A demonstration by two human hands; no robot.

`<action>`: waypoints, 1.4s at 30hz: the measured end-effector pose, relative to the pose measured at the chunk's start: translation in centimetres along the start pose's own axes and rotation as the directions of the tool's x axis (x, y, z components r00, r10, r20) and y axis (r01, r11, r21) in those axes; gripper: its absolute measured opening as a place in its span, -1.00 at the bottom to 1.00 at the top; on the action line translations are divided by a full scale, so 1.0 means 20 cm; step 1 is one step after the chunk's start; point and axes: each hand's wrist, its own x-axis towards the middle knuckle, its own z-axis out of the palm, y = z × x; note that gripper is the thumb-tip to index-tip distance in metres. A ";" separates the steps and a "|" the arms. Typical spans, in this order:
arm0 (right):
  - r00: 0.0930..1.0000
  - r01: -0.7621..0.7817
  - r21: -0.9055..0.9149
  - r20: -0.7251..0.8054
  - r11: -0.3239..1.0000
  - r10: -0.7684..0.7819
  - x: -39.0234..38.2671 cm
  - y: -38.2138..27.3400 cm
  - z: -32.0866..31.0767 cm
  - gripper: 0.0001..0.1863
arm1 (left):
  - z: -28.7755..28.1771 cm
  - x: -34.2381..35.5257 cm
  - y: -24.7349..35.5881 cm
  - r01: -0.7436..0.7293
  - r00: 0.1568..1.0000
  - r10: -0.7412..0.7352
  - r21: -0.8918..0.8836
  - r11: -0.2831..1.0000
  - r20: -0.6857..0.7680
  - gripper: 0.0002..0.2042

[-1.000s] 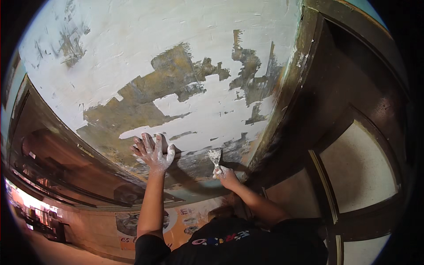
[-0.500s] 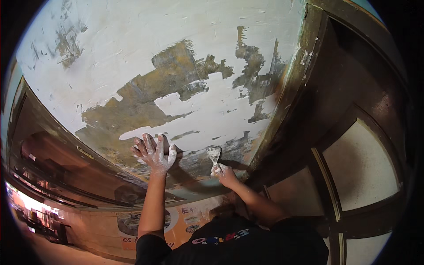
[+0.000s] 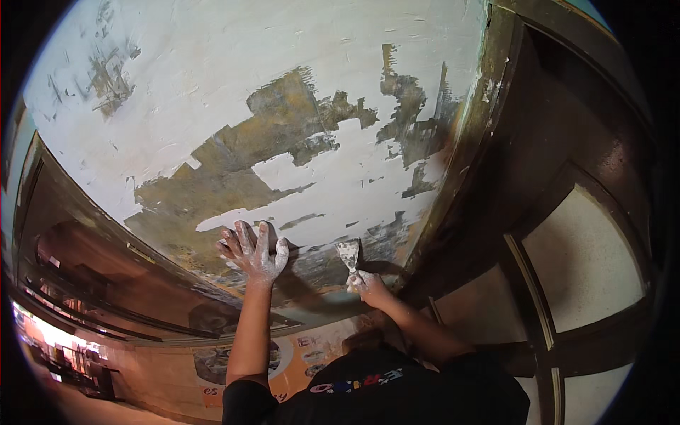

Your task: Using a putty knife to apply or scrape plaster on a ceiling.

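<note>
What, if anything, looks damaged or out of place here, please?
The white wall coating is uneven: a ragged brownish-grey patch shows above the left hand. The frame along the wall's right edge looks worn, with pale flecks breaking its darker surface.

Toward six o'clock, the black T-shirt (image 3: pixel 404 400) bears a row of multicoloured letters (image 3: pixel 358 381). Toward seven o'clock, an orange poster (image 3: pixel 294 372) carries dark red lettering (image 3: pixel 211 391), partly covered; other characters (image 3: pixel 309 341) higher up are unclear.
</note>
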 end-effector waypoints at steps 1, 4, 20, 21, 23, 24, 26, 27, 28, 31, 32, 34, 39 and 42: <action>1.000 -0.003 0.001 -0.001 1.000 0.003 0.01 0.02 -0.01 -0.83 | -0.01 0.00 0.00 0.008 1.000 -0.008 -0.002 1.000 0.000 -0.41; 0.986 0.098 -0.103 -0.123 0.990 -0.110 0.06 0.07 -0.04 -0.83 | 0.01 0.01 -0.01 -0.006 1.000 0.006 0.006 1.000 -0.005 -0.40; 0.994 0.102 -0.098 -0.027 0.990 -0.105 0.09 0.02 0.19 -0.77 | -0.03 -0.03 -0.03 -0.029 0.999 0.030 -0.025 0.999 0.039 -0.43; 0.995 0.097 -0.099 -0.023 0.990 -0.099 0.08 0.02 0.19 -0.77 | -0.05 -0.03 -0.03 -0.025 0.999 0.026 -0.025 0.999 0.044 -0.43; 0.989 0.144 -0.091 -0.032 0.985 -0.147 0.07 0.00 0.19 -0.78 | -0.07 -0.02 -0.02 -0.075 0.991 0.081 -0.057 0.996 0.108 -0.42; 0.992 0.114 -0.075 -0.048 0.991 -0.117 0.10 0.01 0.19 -0.77 | -0.07 -0.04 -0.04 -0.073 0.990 0.080 -0.064 0.995 0.117 -0.38; 0.987 0.147 -0.104 -0.041 0.984 -0.152 0.09 0.03 0.20 -0.75 | -0.09 -0.08 -0.07 -0.055 0.991 0.061 -0.054 0.997 0.116 -0.35; 0.982 0.178 -0.130 -0.035 0.975 -0.184 0.10 0.03 0.21 -0.74 | -0.09 -0.11 -0.10 -0.038 0.992 0.043 -0.046 0.998 0.119 -0.32; 0.983 0.175 -0.126 -0.028 0.976 -0.180 0.09 0.02 0.22 -0.74 | -0.09 -0.16 -0.13 -0.043 0.989 0.045 -0.018 0.999 0.144 -0.21; 0.983 0.110 -0.245 -0.117 0.963 -0.142 0.14 0.03 0.18 -0.76 | -0.08 -0.26 -0.22 -0.033 0.997 0.032 0.017 0.999 0.064 -0.17; 0.989 0.122 -0.209 -0.055 0.970 -0.136 0.14 0.08 0.16 -0.75 | -0.09 -0.29 -0.22 -0.057 0.996 0.056 0.013 0.998 0.068 -0.11; 0.993 0.114 -0.165 0.005 0.980 -0.114 0.11 -0.05 0.21 -0.74 | -0.08 -0.41 -0.24 -0.024 0.995 0.020 0.039 0.999 0.101 -0.09; 0.989 0.140 -0.140 -0.021 0.980 -0.144 0.15 0.00 0.23 -0.73 | -0.03 -0.51 -0.19 0.026 0.990 -0.035 0.062 0.998 0.134 0.01; 0.987 0.161 -0.201 0.006 0.966 -0.163 0.15 -0.08 0.29 -0.70 | -0.04 -0.55 -0.22 0.015 0.989 -0.029 0.096 0.995 0.146 0.04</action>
